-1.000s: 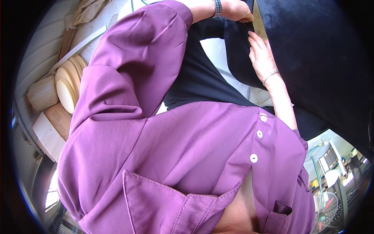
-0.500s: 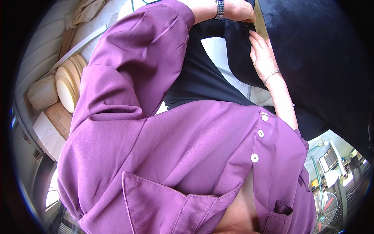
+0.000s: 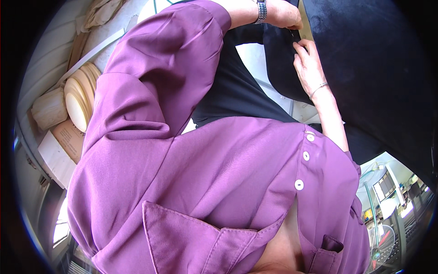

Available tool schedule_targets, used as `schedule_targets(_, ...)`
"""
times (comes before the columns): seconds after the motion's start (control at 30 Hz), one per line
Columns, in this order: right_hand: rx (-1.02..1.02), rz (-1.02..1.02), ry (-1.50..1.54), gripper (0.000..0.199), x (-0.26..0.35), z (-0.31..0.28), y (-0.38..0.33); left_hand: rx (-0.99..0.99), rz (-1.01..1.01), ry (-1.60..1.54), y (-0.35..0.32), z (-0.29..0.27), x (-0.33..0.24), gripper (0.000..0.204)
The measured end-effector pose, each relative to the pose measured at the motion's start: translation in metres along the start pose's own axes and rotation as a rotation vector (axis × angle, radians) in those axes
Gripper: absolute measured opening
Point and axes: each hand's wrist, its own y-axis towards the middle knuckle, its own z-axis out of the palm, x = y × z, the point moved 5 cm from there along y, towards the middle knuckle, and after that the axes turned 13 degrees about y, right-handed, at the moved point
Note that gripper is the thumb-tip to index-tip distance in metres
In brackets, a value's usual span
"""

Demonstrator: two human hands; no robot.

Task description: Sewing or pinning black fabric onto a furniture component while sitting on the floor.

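Two hands are working close together near the upper edge of the view, with a small gap between them. The left hand (image 3: 284,14) wears one metal-band wristwatch (image 3: 261,11). Its fingers are bent and nearly closed beside one thin, shiny piece (image 3: 292,33), which seems to be pinched, but it is too small to name surely. The right hand (image 3: 309,66), with one bangle (image 3: 318,90) at the wrist, has its fingers half bent, and the tips touch the edge of one black cloth (image 3: 279,64); whether they grip it, I cannot tell. This cloth lies just below the left hand and to the left of the right hand. One large dark sheet (image 3: 374,73) is to the right of both hands.

The person's purple shirt (image 3: 219,164) shows three white buttons (image 3: 306,156). At the left are one cardboard box (image 3: 68,140) and several stacked pale discs (image 3: 76,106); one fan (image 3: 384,244) stands at lower right.
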Motion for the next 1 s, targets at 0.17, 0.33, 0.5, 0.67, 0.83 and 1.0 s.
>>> schedule_targets(0.17,-0.142,-0.008,0.195,0.035,-0.003,0.0,0.001,-0.25,-0.172,0.05,-0.004,0.007,-0.016,0.018)
schedule_targets(0.33,-0.104,-0.012,0.203,0.035,-0.008,0.0,0.009,-0.119,-0.242,-0.014,-0.016,-0.015,-0.024,0.019)
schedule_targets(0.5,-0.085,-0.021,0.338,0.033,-0.013,0.002,0.012,-0.028,-0.44,-0.009,-0.028,-0.027,-0.028,0.019)
schedule_targets(0.67,-0.137,-0.031,0.471,0.033,-0.024,0.005,0.01,-0.368,-0.395,0.069,-0.035,-0.053,-0.046,0.018)
schedule_targets(0.83,-0.152,0.111,0.506,0.028,-0.041,0.017,0.005,-0.328,-0.31,0.037,-0.028,-0.037,-0.049,0.026)
schedule_targets(1.0,-0.12,0.16,0.509,0.024,-0.047,0.025,0.009,-0.231,-0.206,0.114,-0.019,-0.031,-0.056,0.022)
